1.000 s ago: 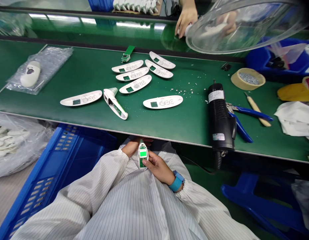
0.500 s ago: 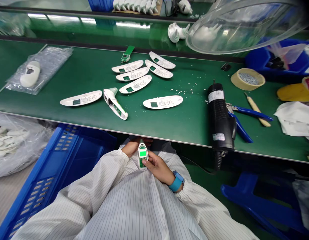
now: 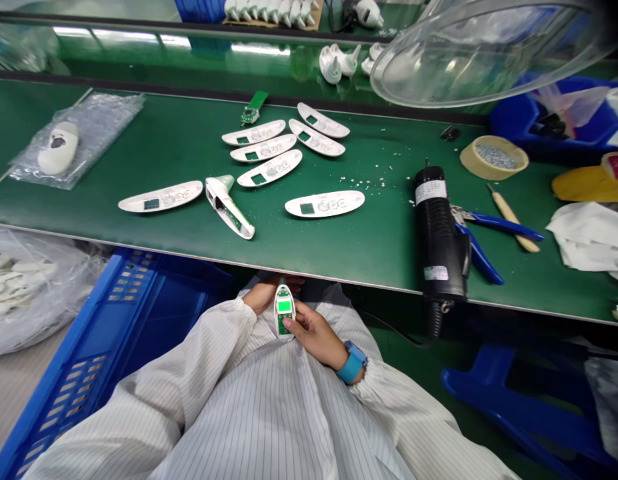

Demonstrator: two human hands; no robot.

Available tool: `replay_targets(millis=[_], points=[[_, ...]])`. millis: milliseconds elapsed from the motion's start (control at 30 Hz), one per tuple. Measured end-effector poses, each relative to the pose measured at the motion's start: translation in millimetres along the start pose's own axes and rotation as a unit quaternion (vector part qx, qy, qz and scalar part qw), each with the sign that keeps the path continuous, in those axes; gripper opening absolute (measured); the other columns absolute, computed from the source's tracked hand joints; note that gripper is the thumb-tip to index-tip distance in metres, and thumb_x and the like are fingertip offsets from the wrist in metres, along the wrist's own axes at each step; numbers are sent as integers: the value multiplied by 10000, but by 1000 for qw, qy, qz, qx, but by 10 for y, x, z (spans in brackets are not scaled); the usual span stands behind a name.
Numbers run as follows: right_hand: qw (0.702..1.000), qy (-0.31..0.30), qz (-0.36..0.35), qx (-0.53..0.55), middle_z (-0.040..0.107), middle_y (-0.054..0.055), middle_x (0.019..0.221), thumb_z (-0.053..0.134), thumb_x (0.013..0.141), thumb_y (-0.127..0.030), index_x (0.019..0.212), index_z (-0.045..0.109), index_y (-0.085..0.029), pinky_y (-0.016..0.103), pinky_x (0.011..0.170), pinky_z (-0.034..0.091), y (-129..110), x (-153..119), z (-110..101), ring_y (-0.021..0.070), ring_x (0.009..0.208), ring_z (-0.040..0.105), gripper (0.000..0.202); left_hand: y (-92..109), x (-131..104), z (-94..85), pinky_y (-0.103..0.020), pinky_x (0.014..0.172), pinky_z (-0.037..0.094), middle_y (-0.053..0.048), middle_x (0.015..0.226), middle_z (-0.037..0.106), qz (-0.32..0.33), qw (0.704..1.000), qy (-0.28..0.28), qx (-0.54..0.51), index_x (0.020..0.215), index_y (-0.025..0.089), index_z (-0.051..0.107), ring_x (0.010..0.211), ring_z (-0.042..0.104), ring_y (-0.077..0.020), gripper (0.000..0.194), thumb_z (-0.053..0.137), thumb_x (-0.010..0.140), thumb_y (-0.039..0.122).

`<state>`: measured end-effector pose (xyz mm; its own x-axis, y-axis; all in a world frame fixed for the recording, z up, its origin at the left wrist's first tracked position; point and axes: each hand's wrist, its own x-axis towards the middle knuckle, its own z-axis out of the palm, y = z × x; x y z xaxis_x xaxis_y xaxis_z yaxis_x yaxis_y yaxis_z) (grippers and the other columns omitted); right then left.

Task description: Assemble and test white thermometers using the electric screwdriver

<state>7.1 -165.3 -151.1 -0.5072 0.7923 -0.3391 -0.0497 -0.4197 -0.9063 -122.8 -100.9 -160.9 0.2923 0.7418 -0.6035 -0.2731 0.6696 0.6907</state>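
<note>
- White device (image 3: 284,312): lower centre of frame, front open, screen (image 3: 285,306) lit green.
- Right hand (image 3: 319,339): gripping device, thumb on its front.
- Left hand (image 3: 261,295): beside device's upper end, partly hidden; grip cannot be told.
- White cover (image 3: 343,203): mid-frame, on green bench (image 3: 373,250).

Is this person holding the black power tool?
No, the black power tool is at the edge of the green table, away from the left hand and the right hand, which holds a white device.
</note>
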Motion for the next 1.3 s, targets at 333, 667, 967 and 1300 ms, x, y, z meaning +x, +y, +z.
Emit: replay_targets(millis=[333,667,967,1300], points=[[1000,5,10,12,567,21,761,544,782,-409,1002,487,-164,336,784,448,14,9,-2,147,739,559,334,5,2,11,-322,736,459,-87,838,677,-5,1000,11,1,858,149,650,847,616,-232,296,632,638,347],[999,3,12,33,578,14,760,563,767,-425,980,493,-164,319,772,447,24,26,9,143,747,570,344,34,-10,48,-322,730,465,-83,802,676,-4,1000,24,0,849,154,654,854,617,-234,292,625,645,361],[999,9,20,45,558,-8,717,587,744,-457,940,488,-173,298,730,446,-16,68,18,124,685,547,359,23,34,10,-325,725,476,-90,780,673,-8,999,49,8,784,120,657,832,622,-228,228,668,623,281],[994,25,51,90,585,-6,726,605,711,-468,879,493,-152,245,638,434,-158,84,77,109,659,558,375,-6,59,-11,-344,750,481,-67,777,670,1,998,52,29,878,106,643,787,624,-186,261,663,671,264]])
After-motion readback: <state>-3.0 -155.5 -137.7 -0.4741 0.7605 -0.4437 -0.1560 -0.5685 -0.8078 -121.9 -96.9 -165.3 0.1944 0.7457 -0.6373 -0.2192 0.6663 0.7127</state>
